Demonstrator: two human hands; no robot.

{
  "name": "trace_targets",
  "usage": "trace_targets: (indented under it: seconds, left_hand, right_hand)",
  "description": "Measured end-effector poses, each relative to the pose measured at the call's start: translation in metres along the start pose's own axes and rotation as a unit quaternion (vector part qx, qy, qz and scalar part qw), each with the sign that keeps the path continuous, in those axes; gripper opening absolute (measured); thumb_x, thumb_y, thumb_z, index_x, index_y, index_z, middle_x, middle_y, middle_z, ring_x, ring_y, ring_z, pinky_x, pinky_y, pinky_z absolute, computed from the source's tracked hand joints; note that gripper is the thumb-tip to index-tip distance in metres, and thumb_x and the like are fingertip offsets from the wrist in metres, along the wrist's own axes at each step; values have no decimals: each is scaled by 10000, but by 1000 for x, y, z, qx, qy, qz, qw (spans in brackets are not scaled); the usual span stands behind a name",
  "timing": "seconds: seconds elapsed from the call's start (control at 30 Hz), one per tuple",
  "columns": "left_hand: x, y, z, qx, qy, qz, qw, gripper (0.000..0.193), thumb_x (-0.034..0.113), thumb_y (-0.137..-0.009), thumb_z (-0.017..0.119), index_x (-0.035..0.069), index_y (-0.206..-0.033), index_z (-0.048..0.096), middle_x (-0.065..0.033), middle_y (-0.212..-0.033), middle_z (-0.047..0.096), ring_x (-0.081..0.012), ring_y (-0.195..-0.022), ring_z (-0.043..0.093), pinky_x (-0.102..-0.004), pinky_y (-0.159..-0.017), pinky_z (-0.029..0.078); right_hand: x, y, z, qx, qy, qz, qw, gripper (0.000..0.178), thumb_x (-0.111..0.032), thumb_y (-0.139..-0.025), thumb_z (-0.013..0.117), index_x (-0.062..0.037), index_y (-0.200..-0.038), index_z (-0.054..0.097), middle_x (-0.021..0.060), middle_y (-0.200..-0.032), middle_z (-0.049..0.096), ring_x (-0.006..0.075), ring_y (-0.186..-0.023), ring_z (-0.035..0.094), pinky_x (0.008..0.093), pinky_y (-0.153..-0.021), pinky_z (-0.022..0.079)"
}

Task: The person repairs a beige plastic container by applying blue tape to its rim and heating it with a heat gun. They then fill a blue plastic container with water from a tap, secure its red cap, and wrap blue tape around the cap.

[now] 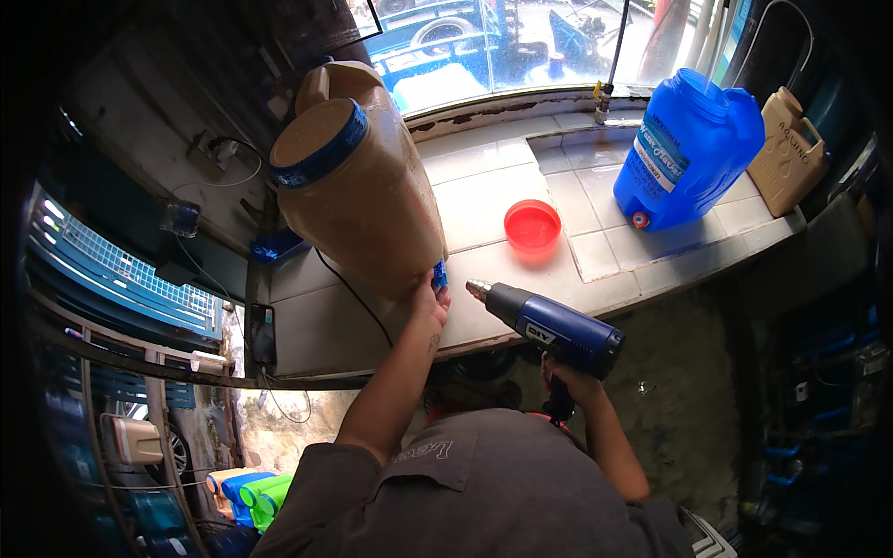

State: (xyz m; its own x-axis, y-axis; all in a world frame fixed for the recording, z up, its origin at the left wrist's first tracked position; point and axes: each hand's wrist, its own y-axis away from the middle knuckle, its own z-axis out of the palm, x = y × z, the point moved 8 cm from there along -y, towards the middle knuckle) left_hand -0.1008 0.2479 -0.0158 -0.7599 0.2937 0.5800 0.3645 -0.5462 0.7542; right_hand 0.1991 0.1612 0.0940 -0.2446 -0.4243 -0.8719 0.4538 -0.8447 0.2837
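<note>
My right hand (575, 379) grips the handle of a dark blue heat gun (556, 327). Its metal nozzle points left toward the base of a large tan water container (372, 209) with a blue-rimmed lid. Down at that base, my left hand (428, 302) has its fingers closed around a small blue fitting (440, 275), partly hidden by the hand. The nozzle is a short gap away from this fitting. A round red plastic bowl (532, 228) rests on the white tiled counter (479, 200), beyond the heat gun.
A blue water container (686, 153) with a red-centred spout stands at the counter's right, beside a smaller tan jug (791, 153). A phone (263, 333) lies at the left edge. A black cord (358, 293) crosses the counter. Coloured jugs (251, 493) sit lower left.
</note>
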Motion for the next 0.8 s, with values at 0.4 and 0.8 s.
trace_targets:
  seconds: [0.4,0.8]
  left_hand:
    - [2,5,3,-7,1,3,1000,424,433,-805,661,164,-1111,542,36,-1117,568,-171,-994,515,-376,-894,326]
    - [0,0,-1,-4,9,4,1000,381,427,-796,676,168,-1056,570,45,-1044,580,-166,-954,514,-373,-855,354]
  right_hand:
    - [-3,-5,4,-6,-14,-4,1000,146,-146,-803,667,-62,-873,570,51,-650,584,139,-546,576,277,-503,475]
    - [-4,-5,5,-9,-24,-6,1000,137,-124,-797,673,-59,-865,573,41,-696,575,146,-555,585,279,-490,474]
